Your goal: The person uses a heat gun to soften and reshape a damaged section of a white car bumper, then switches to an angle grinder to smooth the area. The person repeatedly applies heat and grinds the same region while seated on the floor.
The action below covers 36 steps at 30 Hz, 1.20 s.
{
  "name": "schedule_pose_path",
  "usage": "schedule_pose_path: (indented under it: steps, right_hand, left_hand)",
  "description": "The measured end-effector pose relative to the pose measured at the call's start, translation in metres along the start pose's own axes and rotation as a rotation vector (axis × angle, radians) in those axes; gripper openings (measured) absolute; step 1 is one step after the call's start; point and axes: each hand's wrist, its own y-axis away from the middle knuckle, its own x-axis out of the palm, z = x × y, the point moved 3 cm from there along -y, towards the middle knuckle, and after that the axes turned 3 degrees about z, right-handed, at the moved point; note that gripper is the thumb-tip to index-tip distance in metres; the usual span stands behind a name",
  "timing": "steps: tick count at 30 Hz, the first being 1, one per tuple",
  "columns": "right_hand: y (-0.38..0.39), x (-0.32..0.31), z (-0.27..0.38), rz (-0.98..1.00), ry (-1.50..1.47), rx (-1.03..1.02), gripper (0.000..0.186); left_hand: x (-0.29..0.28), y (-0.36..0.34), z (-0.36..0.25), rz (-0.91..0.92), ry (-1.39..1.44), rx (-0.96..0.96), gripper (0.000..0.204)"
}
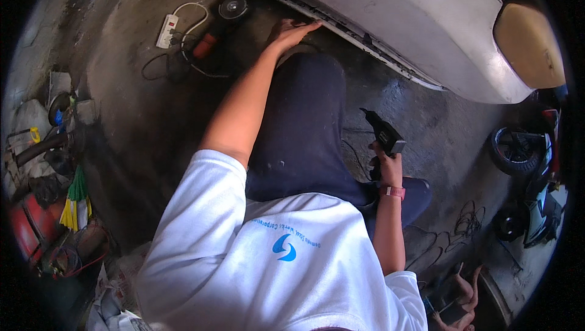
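Observation:
My left hand (295,33) reaches forward to the lower edge of a large pale vehicle body panel (420,20). One digit stretches along that edge, with a dark gap between it and the other fingers, which are partly in shadow. In my right hand (389,165) is a black power drill (382,134), gripped by its handle beside my right knee. Its narrow tip points forward and slightly left, apart from the panel. A red band (392,192) circles my right wrist.
An angle grinder (206,44) lies on the floor at front left beside a white power strip (167,31). Loose cable (464,224) coils at right, near a motorcycle wheel (517,151). Clutter and a red machine (30,224) line the left side. A tan limb-like shape (469,294) is at lower right.

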Motion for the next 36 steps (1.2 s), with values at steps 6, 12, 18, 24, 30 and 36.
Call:
schedule_pose_path:
  steps: [6,12,18,24,30,36]
  right_hand:
    - [0.004,0.006,0.006,-0.048,-0.005,0.022,0.040]
    - [0.008,0.013,0.025,-0.117,0.013,0.128,0.041]
    - [0.019,0.023,0.096,-0.065,0.147,0.065,0.040]
    - [0.032,0.043,0.159,0.009,0.217,0.015,0.041]
    - [0.056,0.062,0.196,-0.012,0.581,-0.255,0.042]
    - [0.021,0.051,0.188,0.077,0.775,-0.356,0.049]
  left_hand:
    - [0.031,-0.007,-0.020,0.314,0.057,0.074,0.098]
    - [0.044,-0.024,-0.010,0.304,0.112,0.049,0.096]
    - [0.028,-0.024,0.009,0.202,0.187,-0.014,0.051]
    - [-0.042,0.045,0.015,-0.269,0.301,0.244,0.024]
    - [-0.047,0.159,-0.067,-0.324,-0.008,0.626,0.012]
    - [-0.013,0.187,-0.099,-0.243,-0.338,0.930,0.020]
